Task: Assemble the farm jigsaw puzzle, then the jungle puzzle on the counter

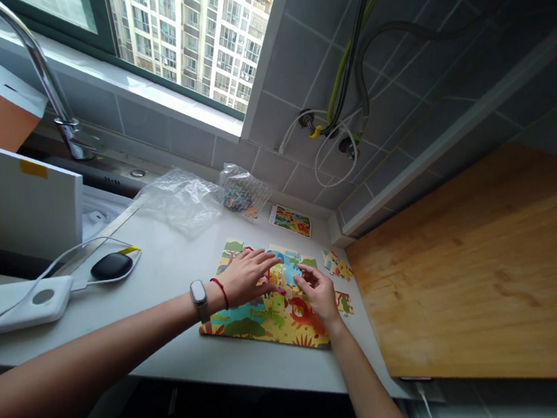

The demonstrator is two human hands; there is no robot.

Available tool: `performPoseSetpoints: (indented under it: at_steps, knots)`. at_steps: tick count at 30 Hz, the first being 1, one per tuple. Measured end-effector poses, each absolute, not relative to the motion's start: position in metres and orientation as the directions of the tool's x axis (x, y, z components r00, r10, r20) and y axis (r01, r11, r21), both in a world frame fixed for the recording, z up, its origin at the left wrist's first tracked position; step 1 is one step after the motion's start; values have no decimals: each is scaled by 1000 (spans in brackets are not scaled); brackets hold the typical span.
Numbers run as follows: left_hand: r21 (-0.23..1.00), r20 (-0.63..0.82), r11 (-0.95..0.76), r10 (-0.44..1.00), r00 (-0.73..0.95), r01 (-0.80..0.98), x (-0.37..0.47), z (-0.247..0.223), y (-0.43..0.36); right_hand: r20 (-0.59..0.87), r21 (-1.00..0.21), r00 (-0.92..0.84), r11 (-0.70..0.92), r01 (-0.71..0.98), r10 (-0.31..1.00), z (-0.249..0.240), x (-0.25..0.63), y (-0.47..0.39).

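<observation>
A colourful jigsaw puzzle [250,316] with animals and plants lies on the white counter, mostly assembled. My left hand [248,276] rests flat over its upper left part with the fingers spread, wearing a grey band and a red bracelet. At the puzzle's right side, my right hand [318,288] has thumb and fingertips pinched at a light blue piece [293,272] over the picture. Loose joined pieces [338,266] lie to the right, with another small group [344,303] below them. A small reference picture [290,221] lies behind the puzzle.
Behind are a clear plastic bag [182,203] and a bag of small pieces [239,196]. A black oval device [111,265] and a white power strip [22,305] with cable sit left. A wooden board [488,279] stands right; a tap [50,81] rises back left.
</observation>
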State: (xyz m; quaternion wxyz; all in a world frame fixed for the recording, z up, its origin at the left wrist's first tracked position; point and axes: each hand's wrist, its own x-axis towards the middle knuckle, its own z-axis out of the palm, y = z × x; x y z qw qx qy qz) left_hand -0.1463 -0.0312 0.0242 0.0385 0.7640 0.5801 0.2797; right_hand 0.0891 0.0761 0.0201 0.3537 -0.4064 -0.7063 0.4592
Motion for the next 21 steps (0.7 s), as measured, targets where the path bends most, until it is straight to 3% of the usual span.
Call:
performPoseSetpoints:
  at_steps: [6, 16, 21]
  knots:
    - [401, 414, -407, 880, 234, 821, -148, 13, 1, 72, -912, -519, 267, 312, 852, 32, 68, 83]
    - [455, 460, -367, 877, 138, 811, -168, -10, 3, 19, -931, -447, 179, 318, 894, 15, 57, 97]
    - [445, 448, -346, 885, 129, 826, -166, -11, 2, 118, -785, -521, 400, 472, 845, 21, 52, 98]
